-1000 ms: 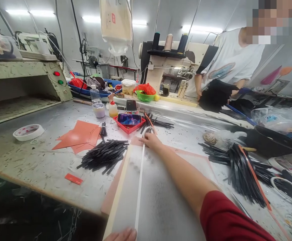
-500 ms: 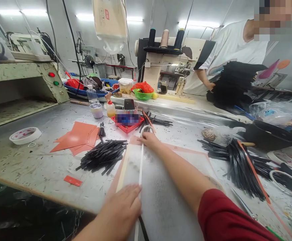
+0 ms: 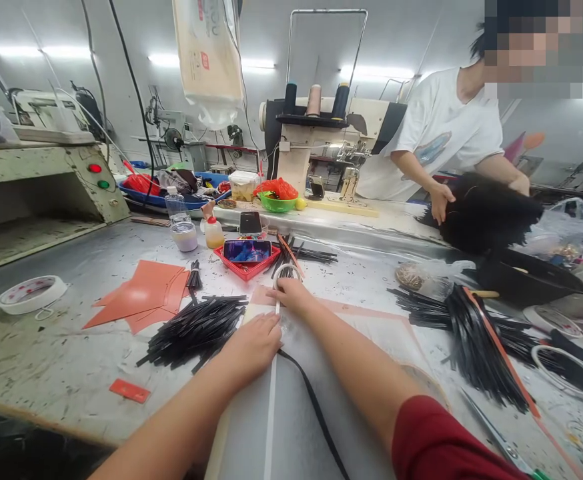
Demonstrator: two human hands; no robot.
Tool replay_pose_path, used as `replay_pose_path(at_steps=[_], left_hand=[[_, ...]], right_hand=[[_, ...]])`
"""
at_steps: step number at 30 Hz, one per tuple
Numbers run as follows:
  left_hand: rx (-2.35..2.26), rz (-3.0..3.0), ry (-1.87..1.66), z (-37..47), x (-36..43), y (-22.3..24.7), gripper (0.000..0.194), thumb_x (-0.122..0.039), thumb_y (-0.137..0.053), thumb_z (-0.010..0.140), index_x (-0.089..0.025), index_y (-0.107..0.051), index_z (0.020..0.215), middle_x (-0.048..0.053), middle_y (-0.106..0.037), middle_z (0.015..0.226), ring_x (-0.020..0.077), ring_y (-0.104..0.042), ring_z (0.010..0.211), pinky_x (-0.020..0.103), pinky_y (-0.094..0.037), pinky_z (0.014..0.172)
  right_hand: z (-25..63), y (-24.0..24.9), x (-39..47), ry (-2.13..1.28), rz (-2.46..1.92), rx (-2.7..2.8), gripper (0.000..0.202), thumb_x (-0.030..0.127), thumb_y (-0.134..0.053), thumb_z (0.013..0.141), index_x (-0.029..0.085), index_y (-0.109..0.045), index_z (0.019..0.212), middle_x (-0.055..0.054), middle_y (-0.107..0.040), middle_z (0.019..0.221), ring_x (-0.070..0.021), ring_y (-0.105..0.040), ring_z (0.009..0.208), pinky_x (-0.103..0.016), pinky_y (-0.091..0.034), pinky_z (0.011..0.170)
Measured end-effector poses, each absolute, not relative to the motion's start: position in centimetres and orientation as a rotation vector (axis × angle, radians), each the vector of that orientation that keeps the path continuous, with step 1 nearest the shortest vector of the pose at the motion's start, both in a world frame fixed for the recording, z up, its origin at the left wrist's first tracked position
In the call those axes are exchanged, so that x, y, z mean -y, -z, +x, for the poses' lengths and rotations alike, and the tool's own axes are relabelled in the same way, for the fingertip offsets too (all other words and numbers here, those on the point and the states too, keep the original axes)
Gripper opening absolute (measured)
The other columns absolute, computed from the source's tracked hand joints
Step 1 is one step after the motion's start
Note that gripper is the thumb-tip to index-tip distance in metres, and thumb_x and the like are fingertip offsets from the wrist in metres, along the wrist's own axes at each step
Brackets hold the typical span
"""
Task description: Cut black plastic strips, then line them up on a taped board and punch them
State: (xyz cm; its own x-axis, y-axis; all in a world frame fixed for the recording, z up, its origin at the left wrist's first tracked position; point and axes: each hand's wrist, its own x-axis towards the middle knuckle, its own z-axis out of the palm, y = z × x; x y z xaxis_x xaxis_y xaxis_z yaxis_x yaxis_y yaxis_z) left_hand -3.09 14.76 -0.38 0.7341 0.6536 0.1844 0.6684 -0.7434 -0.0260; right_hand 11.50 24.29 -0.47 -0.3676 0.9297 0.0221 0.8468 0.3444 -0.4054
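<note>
Left hand (image 3: 257, 343) has advanced, grip unclear; right hand (image 3: 291, 295) grasps the tape roll (image 3: 287, 267) by its near edge.

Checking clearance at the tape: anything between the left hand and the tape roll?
Yes. The right hand, holding the near side of the tape roll, sits between it and the left hand. A short stretch of white strip shows between the hands.

Rear: sewing m/c (image 3: 291, 150) w/ 3 spools (image 3: 314, 101); green bowl (image 3: 277, 203) w/ red bag (image 3: 279, 189); co-worker (image 3: 446, 127) in white, R, holding black matl. (image 3: 491, 210). Mid-bench: phone (image 3: 247, 251) propped in red tray (image 3: 245, 271), 2nd phone (image 3: 250, 223) just behind; squeeze btl. (image 3: 214, 237) near jar (image 3: 185, 239). L: red & green btns. (image 3: 94, 169)
</note>
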Motion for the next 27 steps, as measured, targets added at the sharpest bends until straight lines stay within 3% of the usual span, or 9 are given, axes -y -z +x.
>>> replay_pose_path(at_steps=[14,21,24,27], left_hand=[[1.443,-2.791,0.872,-2.9,-16.0,1.0,0.02,-0.021,-0.038,0.083,-0.015,-0.058,0.083,0.015,-0.06,0.113,0.0261,-0.056,0.107,0.044,-0.046,0.09],[1.833,-2.636,1.401,-5.8,-15.0,-2.0,0.042,-0.033,-0.018,0.094,-0.012,-0.054,0.098,0.01,-0.066,0.091,0.018,-0.064,0.084,0.03,-0.053,0.073],[1.724,-2.875,1.294,-6.9,-11.4,-2.8,0.039,-0.031,-0.024,0.094,-0.016,-0.061,0.09,0.004,-0.068,0.082,0.0153,-0.064,0.078,0.024,-0.054,0.069],[1.121,-2.87,0.879,-7.2,-5.6,-1.5,0.036,-0.025,-0.029,0.093,-0.023,-0.064,0.088,-0.002,-0.068,0.068,0.0116,-0.064,0.062,0.018,-0.053,0.055]], right_hand=[[11.6,-1.9,-23.7,-0.523,-1.55,2.491,0.025,0.037,-0.049,0.089,0.013,-0.058,0.092,-0.002,-0.06,0.085,-0.0133,-0.058,0.073,-0.031,-0.049,0.066],[12.9,-3.9,-23.2,-0.475,-1.607,2.655,0.019,0.031,-0.052,0.088,0.015,-0.059,0.096,-0.004,-0.061,0.096,-0.0154,-0.059,0.082,-0.034,-0.05,0.073],[13.4,-4.0,-23.2,-0.426,-1.626,2.701,0.02,0.031,-0.052,0.088,0.014,-0.059,0.097,-0.004,-0.061,0.098,-0.0161,-0.059,0.084,-0.035,-0.05,0.075],[13.6,-4.1,-23.3,-0.394,-1.618,2.735,0.02,0.031,-0.052,0.089,0.015,-0.059,0.098,-0.005,-0.061,0.1,-0.017,-0.059,0.088,-0.037,-0.049,0.078]])
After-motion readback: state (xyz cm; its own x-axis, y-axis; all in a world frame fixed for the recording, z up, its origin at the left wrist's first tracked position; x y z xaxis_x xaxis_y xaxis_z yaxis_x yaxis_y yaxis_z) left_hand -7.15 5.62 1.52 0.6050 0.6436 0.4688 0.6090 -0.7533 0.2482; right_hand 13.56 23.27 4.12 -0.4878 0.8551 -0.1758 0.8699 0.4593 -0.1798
